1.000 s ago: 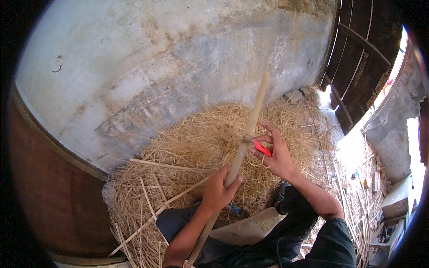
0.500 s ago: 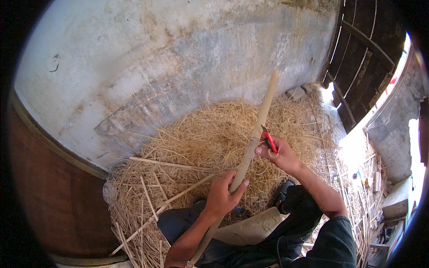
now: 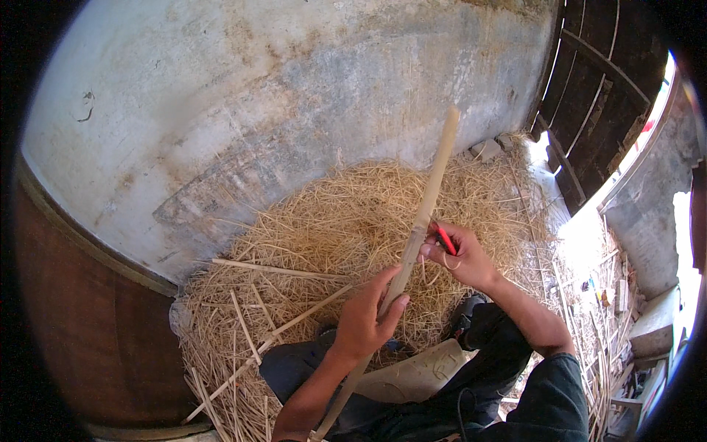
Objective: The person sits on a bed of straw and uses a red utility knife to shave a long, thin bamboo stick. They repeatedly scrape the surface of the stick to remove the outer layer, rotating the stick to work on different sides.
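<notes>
A long pale bamboo stick (image 3: 434, 180) slants up from my lap, its far end in front of the wall. My left hand (image 3: 362, 317) grips it below the middle, thumb on the right side and fingers along the left. In my right hand (image 3: 465, 258) is a utility knife (image 3: 445, 240) with a red handle. Its dark blade meets the right side of the stick near a joint, and my right thumb lies close to the stick. A thin curled shaving (image 3: 427, 274) hangs beside that thumb.
Shavings (image 3: 317, 221) are heaped on the floor against the stained wall (image 3: 294, 110). Several thin strips (image 3: 309, 315) lie at the left. Between my legs is a pale sheet (image 3: 409, 379). A brown panel (image 3: 96, 317) stands left; dark planks (image 3: 596, 96) rise at the far right.
My right hand and the knife have shifted slightly down, the blade now nearer the joint. My left index finger has straightened upward along the stick. A curled shaving shows more plainly.
</notes>
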A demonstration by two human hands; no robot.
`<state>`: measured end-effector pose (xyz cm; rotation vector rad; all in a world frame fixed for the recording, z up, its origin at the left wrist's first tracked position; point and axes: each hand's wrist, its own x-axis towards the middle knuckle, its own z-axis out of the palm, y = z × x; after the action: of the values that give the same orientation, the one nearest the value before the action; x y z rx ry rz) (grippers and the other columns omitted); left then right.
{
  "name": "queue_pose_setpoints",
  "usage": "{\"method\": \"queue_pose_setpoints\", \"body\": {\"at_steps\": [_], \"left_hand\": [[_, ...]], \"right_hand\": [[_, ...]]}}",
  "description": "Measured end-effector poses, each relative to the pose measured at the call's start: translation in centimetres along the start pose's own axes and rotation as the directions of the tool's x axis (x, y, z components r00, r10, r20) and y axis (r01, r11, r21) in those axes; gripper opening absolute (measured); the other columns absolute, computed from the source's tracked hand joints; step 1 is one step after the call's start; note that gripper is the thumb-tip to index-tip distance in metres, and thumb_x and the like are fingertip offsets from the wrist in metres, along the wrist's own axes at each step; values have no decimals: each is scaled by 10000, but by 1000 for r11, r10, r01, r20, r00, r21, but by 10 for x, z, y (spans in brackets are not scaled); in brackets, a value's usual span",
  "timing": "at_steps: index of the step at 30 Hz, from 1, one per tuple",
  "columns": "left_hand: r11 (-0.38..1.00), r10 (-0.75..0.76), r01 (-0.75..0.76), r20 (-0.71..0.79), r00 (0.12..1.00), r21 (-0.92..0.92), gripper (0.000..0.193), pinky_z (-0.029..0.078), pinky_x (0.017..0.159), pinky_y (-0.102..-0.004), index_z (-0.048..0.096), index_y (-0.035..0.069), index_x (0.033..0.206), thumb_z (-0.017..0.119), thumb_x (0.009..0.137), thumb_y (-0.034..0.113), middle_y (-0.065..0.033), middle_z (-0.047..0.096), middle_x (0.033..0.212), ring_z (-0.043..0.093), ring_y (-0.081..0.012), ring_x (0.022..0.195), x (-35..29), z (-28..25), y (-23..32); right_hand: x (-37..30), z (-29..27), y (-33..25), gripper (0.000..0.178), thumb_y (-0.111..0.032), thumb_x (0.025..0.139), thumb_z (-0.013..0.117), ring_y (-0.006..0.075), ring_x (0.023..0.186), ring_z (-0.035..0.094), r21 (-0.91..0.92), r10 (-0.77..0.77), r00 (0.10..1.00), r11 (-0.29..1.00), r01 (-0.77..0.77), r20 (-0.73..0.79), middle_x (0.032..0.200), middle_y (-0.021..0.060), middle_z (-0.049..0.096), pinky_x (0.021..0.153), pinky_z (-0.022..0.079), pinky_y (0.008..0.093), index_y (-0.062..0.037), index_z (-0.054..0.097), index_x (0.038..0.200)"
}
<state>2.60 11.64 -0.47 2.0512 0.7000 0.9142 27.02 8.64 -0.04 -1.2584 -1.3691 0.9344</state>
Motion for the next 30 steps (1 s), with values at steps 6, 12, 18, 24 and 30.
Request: {"method": "queue_pose_setpoints", "body": {"at_steps": [6,12,18,24,30], "left_hand": [[960,96,-117,95,991,255,507,606,777,-436,559,112,1475,672,981,141,-159,745,1125,757,-312,915,0,-3,-4],[939,41,-84,135,990,332,463,605,727,-411,618,117,1415,672,955,107,-162,745,1064,754,-310,871,-3,-5,-4],[954,-75,25,159,984,298,534,568,650,-422,442,49,1492,624,995,118,-169,706,891,717,-303,739,-7,-6,-6],[996,-62,51,153,986,75,580,554,762,-467,302,26,1546,571,1044,133,-280,673,1006,716,-355,866,-9,7,-18],[986,-53,39,81,995,163,538,547,807,-492,356,-5,1532,566,1057,134,-297,673,1121,720,-392,967,-13,22,-27]], "right_hand": [[-4,6,-10,375,-173,1021,673,109,905,629,-74,114,992,990,-117,-46,1003,75,710,828,526,296,36,622,1328],[-4,7,-4,362,-209,1017,679,134,826,610,-260,12,998,965,-26,-55,970,137,693,765,518,331,17,656,1299],[-3,9,-10,226,-169,989,699,218,727,589,-377,-104,994,923,80,-43,838,130,631,688,490,346,15,679,1119],[-7,9,-5,268,-34,823,649,415,856,670,-650,-251,967,730,212,34,926,206,684,779,553,455,-6,698,1085],[-9,13,-9,415,3,727,577,423,942,684,-722,-155,986,675,151,62,1006,211,707,855,560,488,-12,692,1126]]}}
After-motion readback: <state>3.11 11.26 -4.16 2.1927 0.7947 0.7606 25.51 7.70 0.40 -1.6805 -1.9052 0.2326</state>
